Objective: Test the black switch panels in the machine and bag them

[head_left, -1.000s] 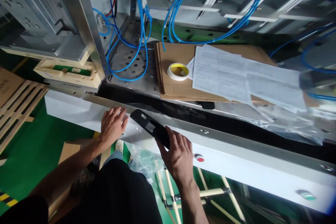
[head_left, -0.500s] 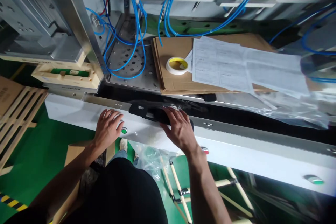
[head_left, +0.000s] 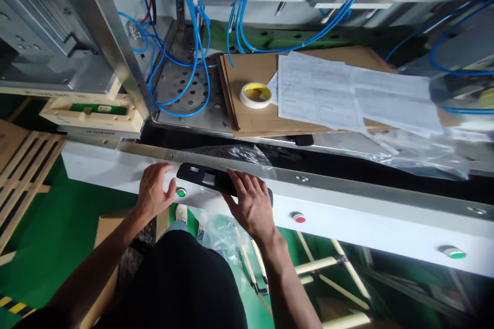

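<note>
Evidently the long white rail (head_left: 347,231) serves as a working edge, with the cardboard stack (head_left: 247,126) lying behind it, probably set back out of the hands' way. Printed papers (head_left: 316,92) overlap on the cardboard, which likely supports them. Over the rail slants a slim black panel (head_left: 221,183); whether they touch is unclear. The right hand (head_left: 252,203) grips its right end from above, apparently leaving both cutouts (head_left: 209,179) uncovered. The left hand (head_left: 154,190), open and empty, curves just beside the other end. A tape roll (head_left: 247,102) lies flat by the papers; smallest, a green button (head_left: 181,192) sits near the left hand.
</note>
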Demonstrator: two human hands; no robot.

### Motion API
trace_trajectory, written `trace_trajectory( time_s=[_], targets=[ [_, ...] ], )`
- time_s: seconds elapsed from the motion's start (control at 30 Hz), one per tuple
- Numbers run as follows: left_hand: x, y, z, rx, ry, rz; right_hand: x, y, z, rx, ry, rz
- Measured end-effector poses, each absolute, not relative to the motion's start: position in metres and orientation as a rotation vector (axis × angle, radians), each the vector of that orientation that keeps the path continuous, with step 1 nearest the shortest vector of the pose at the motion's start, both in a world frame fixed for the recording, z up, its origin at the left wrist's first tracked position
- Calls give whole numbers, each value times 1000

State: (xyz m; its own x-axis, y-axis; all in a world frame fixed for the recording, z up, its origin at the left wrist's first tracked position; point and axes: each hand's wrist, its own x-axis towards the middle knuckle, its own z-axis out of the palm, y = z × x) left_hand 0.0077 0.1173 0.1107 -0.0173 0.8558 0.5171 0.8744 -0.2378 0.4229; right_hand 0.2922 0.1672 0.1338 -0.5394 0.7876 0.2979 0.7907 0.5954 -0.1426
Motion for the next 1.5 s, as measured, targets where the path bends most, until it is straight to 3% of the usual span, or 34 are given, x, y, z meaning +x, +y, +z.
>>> trace_trajectory(
  time_s=[0.23, 0.6, 0.8, 1.17, 1.5],
  targets=[
    [3, 116, 114, -2402, -1694, -1054, 290, 174, 134, -1249, -2570, -56],
    [9, 120, 98, -2431, -1844, -870, 280, 167, 136, -1354, -2545, -85],
    [6, 135, 110, -2602, -1487, -690, 288, 164, 135, -1313, -2520, -16],
    [1, 154, 127, -2671, -1374, -784, 292, 141, 135, -1227, -2521, -75],
    [3, 152, 115, -2726, -1503, -902, 313, 161, 151, -1175, -2327, 331]
  ],
)
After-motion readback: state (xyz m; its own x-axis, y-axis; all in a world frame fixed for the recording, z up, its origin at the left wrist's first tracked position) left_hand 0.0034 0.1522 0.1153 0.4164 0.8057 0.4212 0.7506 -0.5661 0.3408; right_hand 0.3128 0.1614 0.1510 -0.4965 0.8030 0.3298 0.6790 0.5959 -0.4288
